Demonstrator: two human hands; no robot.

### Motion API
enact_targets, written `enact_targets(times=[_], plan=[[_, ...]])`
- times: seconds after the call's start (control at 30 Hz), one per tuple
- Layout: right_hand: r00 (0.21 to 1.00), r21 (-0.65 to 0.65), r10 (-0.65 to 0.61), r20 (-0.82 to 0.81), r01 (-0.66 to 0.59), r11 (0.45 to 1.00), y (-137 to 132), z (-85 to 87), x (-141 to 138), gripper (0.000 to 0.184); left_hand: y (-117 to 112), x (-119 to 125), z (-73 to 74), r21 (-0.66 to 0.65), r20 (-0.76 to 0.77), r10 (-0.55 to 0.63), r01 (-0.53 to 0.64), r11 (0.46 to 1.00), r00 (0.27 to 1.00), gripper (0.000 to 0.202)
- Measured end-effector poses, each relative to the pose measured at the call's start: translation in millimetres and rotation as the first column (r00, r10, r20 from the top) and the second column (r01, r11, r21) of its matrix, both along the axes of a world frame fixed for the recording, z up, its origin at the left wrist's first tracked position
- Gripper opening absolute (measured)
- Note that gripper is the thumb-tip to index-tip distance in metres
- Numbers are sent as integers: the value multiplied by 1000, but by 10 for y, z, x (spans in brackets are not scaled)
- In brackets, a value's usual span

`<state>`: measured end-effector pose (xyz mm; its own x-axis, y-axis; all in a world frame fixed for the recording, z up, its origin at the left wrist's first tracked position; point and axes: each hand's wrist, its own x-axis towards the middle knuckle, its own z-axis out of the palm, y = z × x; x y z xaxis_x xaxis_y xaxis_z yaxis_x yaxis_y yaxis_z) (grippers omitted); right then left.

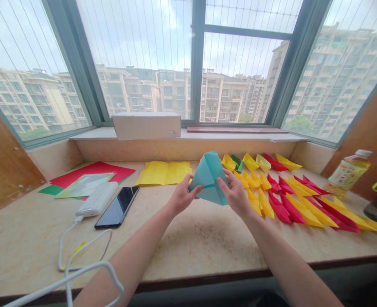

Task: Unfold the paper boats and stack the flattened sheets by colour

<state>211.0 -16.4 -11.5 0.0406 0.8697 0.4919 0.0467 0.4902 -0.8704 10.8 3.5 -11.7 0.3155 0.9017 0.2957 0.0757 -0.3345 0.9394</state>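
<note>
A folded sheet of teal paper [209,177], shaped like a pointed hat or diamond, is held up above the counter in front of me. My left hand [186,194] grips its left corner, thumb on the near face and fingers behind. On the opposite side my right hand [234,189] pinches the right edge, its thumb pressed on the front near a crease. Part of the paper's back is hidden from view. Just beyond my right hand stand folded paper boats, among them a yellow paper boat [250,162] and a dark green paper boat [236,162].
Rows of red paper boats [279,207] and yellow ones cover the counter's right side. A drink bottle [348,170] stands behind them. Leftward lie a yellow sheet [164,172], a phone [118,207], a power bank [96,199] with a white cable [89,269], and red paper [92,175].
</note>
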Motion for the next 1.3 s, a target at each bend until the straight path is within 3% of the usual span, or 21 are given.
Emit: enact_targets(times=[0.27,0.5,0.83,1.1,1.3], plan=[[918,164,-214,333,167,972,22,-110,-29,62,-1,35,-15,108,-60,181,-174,979,982,38],[915,264,-220,339,132,955,51,-142,-33,51,-41,81,-33,136,-67,151,-141,981,986,37],[895,325,-248,371,125,937,1,-104,-52,51,-74,142,-19,21,57,40,-41,999,998,39],[891,288,-320,321,230,930,14,-120,-58,56,-82,142,28,-28,117,96,-93,995,988,42],[873,376,-324,364,180,909,26,-112,-22,57,-70,135,77,-103,224,179,-159,982,958,42]])
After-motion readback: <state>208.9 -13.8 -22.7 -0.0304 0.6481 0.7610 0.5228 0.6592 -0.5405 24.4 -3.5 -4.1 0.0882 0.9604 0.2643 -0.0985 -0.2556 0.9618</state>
